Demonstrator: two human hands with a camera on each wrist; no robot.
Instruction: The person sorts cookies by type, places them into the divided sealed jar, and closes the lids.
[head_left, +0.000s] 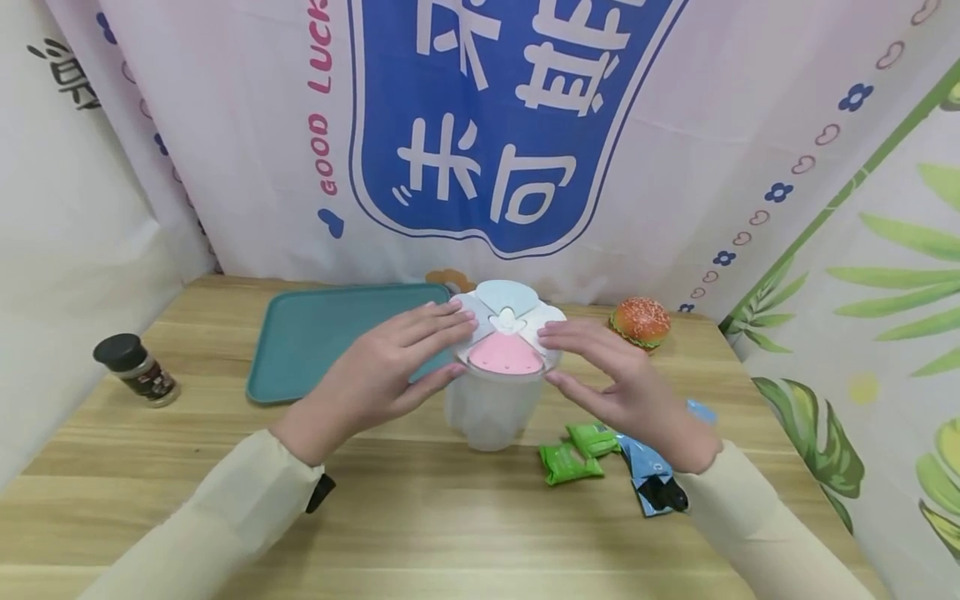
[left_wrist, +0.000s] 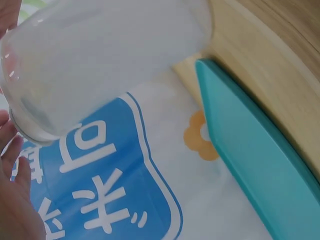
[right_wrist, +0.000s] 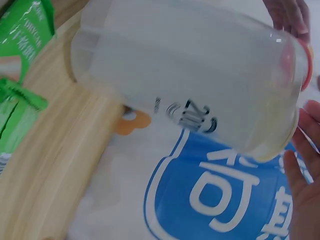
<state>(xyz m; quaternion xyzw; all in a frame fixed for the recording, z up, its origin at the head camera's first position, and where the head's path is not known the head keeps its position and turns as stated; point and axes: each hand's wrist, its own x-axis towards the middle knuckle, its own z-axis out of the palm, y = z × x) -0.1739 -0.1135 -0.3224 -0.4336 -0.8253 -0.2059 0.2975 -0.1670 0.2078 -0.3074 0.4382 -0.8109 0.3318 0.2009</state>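
A translucent canister (head_left: 495, 408) stands upright at the middle of the table. It has a flower-shaped lid (head_left: 501, 358) with pink, pale blue and white petals. My left hand (head_left: 382, 362) holds the lid's left edge, fingers on top and thumb by the front rim. Opposite it, my right hand (head_left: 615, 379) holds the right edge the same way. Dark lettering shows on the canister's side in the right wrist view. Below my right hand lie two green packets (head_left: 566, 465) and a blue packet (head_left: 643, 462), partly hidden by the wrist.
Behind my left hand lies a teal tray (head_left: 300, 333). A black-capped seasoning jar (head_left: 138, 371) stands at the far left. A toy-like burger (head_left: 641, 322) sits at the back right. A printed curtain (head_left: 262, 167) hangs along the table's back edge.
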